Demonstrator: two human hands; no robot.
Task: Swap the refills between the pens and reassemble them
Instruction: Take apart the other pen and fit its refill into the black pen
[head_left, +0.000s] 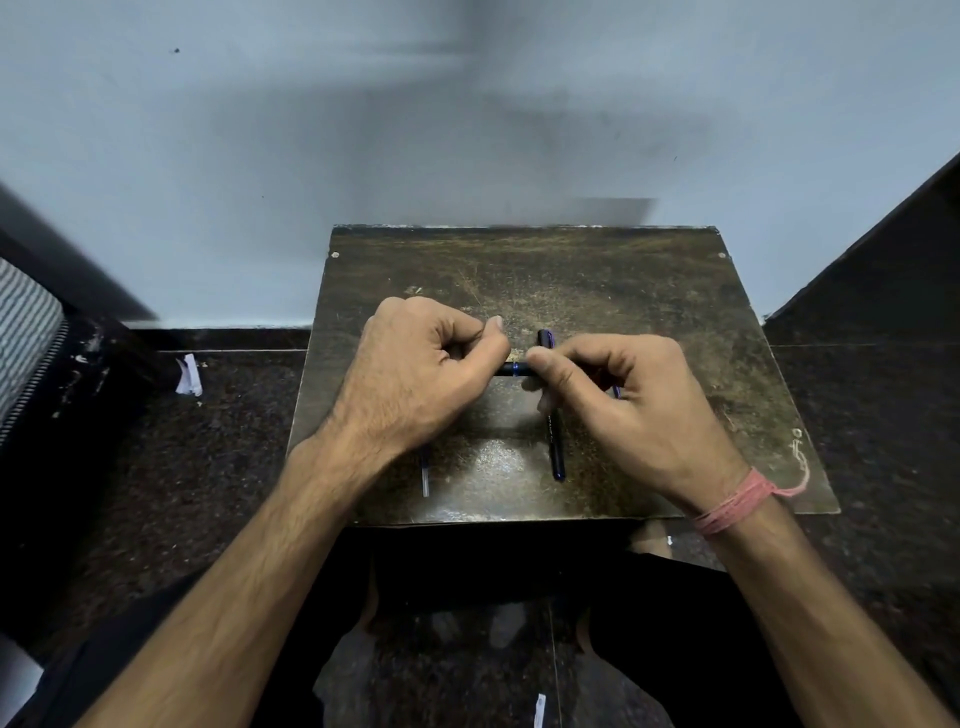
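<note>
Both hands pinching one dark pen (515, 369) end to end above counter (675, 312): left hand (415, 374) and right hand (613, 395) fingers curling round opposite halves, likely twisting barrel at blue ring joint. Second pen (557, 452) lying just under right fingers; thin part (425, 475), maybe refill, lying under left wrist. No containers showing.

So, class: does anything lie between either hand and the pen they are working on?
Nothing visible does: the left hand and right hand both grip the dark pen directly, above the second pen on the board.
</note>
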